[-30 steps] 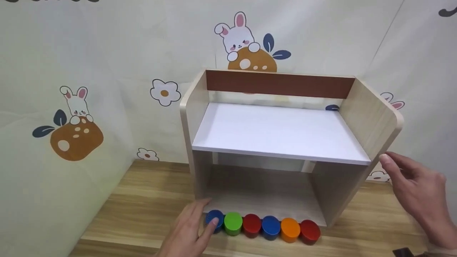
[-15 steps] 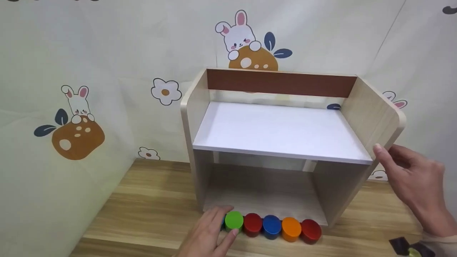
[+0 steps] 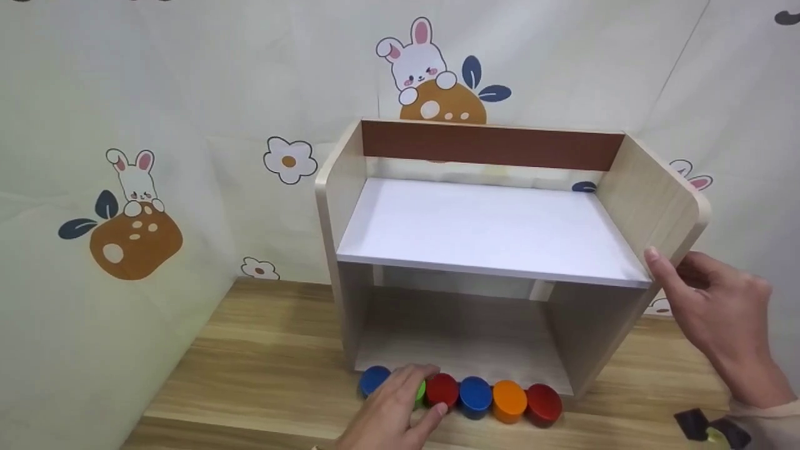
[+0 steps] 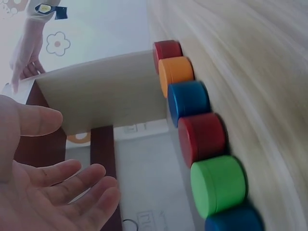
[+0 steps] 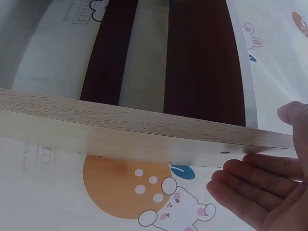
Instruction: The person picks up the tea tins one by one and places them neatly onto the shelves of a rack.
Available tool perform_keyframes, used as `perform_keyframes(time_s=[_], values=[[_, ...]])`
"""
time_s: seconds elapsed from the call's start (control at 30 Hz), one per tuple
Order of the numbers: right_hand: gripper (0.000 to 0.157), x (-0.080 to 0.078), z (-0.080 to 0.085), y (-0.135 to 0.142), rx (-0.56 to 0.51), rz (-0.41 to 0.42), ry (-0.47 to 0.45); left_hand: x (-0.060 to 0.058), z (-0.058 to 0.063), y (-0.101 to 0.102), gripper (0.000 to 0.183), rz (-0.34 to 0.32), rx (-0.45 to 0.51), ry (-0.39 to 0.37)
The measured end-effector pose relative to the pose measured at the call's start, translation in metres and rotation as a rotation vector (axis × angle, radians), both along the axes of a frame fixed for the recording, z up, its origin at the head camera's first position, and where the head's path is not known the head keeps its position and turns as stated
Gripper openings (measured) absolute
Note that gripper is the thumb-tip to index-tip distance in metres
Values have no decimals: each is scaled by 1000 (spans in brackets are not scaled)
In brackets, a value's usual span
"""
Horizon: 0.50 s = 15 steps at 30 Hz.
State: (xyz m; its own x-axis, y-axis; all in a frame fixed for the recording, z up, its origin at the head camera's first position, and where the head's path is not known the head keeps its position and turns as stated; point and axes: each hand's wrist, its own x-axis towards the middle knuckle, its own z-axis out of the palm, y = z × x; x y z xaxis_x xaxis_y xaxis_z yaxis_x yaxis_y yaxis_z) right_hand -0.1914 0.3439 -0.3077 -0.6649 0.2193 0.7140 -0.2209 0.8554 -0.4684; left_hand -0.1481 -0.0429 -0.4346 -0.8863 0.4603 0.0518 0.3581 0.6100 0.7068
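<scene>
In the head view my left hand (image 3: 395,406) is over a row of short, round coloured pieces. It partly covers the green one (image 3: 420,392) and the left blue one (image 3: 375,380); a red one (image 3: 442,391) is at its fingertips. Seen from the left wrist, its fingers are loosely extended, apart from the green piece (image 4: 219,186), with nothing held. My right hand (image 3: 719,306) is at the front edge of the shelf's right side panel (image 3: 662,206). In the right wrist view that panel's edge (image 5: 144,120) runs between thumb and nearly straight fingers; contact is unclear.
The small two-tier shelf unit has a white upper board (image 3: 487,231) and a brown back strip (image 3: 487,145). It stands on a wood-grain table (image 3: 250,356). Blue (image 3: 475,394), orange (image 3: 509,400) and red pieces continue the row rightward. A rabbit-print cloth (image 3: 206,75) hangs behind.
My left hand has moved right along the row, from the left blue piece past the green one to the red. My right hand has shifted slightly left and up against the side panel.
</scene>
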Motion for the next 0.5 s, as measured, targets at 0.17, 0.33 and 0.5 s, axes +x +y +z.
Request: perform_keyframes(time_s=[0.17, 0.33, 0.5], values=[[34, -2, 1, 1, 27, 6, 50, -5, -7, 6, 49, -48, 37, 9], [35, -3, 1, 0, 35, -10, 50, -8, -13, 14, 47, -71, 48, -61], [40, -1, 1, -2, 39, -36, -5, -9, -17, 23, 47, -119, 25, -95]])
